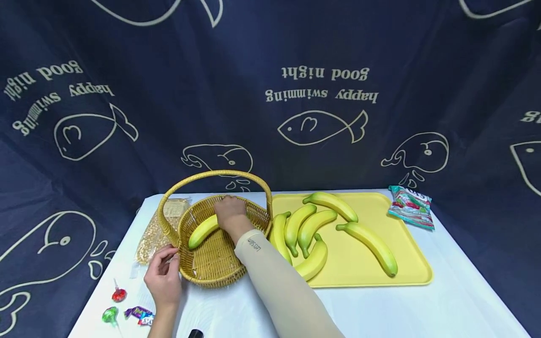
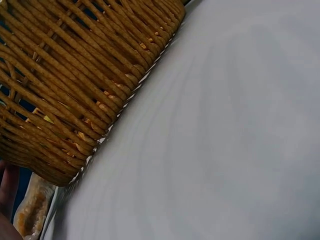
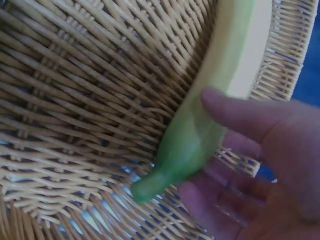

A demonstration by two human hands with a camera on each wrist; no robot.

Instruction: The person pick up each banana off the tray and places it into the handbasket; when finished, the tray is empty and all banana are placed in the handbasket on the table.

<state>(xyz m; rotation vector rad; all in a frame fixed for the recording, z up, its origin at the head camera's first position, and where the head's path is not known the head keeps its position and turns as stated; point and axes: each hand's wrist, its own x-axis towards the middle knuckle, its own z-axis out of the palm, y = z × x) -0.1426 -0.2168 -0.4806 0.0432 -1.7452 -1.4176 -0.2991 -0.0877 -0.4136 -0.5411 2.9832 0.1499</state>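
Note:
My right hand reaches inside the wicker basket and holds a yellow banana with a green end. In the right wrist view the thumb lies across the banana, and the other fingers go behind it, close to the stem. The banana lies along the basket's inner wall. My left hand grips the basket's left side, thumb and fingers at the rim. From the left wrist view, only the edge of that hand shows below the woven wall.
Several bananas lie on a yellow tray right of the basket. A teal snack bag sits at the tray's far right corner. Left are a clear bag of grains, red and green lollipops, and wrapped candies.

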